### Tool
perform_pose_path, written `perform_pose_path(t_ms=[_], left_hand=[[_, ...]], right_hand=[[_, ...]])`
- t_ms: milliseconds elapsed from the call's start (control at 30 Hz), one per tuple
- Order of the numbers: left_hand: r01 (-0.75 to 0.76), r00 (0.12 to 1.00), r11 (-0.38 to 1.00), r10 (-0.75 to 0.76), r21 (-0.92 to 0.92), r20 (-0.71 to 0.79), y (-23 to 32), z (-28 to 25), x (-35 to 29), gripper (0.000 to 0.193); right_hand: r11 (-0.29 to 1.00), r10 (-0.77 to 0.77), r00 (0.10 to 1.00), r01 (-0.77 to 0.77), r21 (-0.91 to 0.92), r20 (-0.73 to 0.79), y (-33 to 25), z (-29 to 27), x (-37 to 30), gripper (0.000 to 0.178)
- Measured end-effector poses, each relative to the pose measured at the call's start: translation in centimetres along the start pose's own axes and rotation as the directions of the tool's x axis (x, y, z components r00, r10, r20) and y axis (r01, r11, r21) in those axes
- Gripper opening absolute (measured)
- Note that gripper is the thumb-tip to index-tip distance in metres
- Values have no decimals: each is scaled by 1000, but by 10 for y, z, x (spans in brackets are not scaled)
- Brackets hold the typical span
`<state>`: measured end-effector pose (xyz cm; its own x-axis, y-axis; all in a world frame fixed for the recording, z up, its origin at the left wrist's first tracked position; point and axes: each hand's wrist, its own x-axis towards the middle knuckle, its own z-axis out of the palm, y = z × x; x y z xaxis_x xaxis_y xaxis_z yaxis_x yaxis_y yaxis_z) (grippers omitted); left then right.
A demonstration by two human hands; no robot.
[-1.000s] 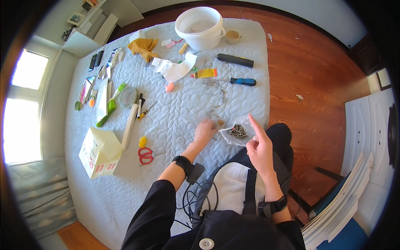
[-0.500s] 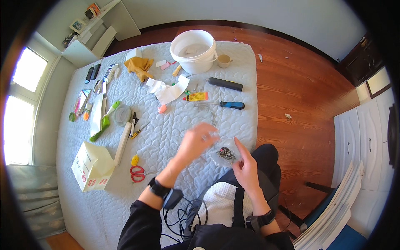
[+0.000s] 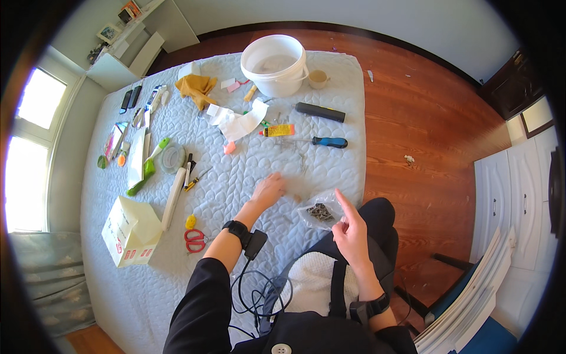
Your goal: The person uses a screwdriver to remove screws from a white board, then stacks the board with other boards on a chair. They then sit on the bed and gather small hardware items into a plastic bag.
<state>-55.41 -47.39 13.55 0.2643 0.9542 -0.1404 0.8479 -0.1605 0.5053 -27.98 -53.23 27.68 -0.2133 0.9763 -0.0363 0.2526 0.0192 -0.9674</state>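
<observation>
My right hand (image 3: 352, 236) grips a clear plastic bag (image 3: 327, 224) at its right edge, with the forefinger stretched along it. Dark and silvery screws (image 3: 319, 212) lie heaped in the open bag. My left hand (image 3: 269, 190) is down on the quilted bedspread, left of the bag, its fingers curled together and pointing down. Whatever its fingertips hold, if anything, is hidden. Beyond both hands lie a blue-handled screwdriver (image 3: 329, 142), a yellow-orange tube (image 3: 278, 130) and some small metal pieces (image 3: 303, 163).
A white bucket (image 3: 275, 85) stands at the far side of the bed beside a beige cup (image 3: 318, 79). On the left are a pale box (image 3: 131, 231), red scissors (image 3: 194, 241), markers (image 3: 188, 170) and a green brush (image 3: 147, 171). A black cable (image 3: 253, 301) loops beside my lap.
My left hand has come away from above the bag and down onto the bedspread, toward the left. My right hand still holds the bag in nearly the same place.
</observation>
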Motion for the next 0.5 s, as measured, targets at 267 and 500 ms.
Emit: perform_pose_path(t_ms=[267, 500], left_hand=[[68, 994, 917, -94, -394, -48, 6, 21, -43, 10], [119, 992, 962, -125, -246, -8, 17, 24, -49, 15]], right_hand=[[999, -32, 999, 32, -28, 4, -1, 4, 0, 66], [1000, -2, 999, 3, -21, 32, 0, 4, -3, 66]])
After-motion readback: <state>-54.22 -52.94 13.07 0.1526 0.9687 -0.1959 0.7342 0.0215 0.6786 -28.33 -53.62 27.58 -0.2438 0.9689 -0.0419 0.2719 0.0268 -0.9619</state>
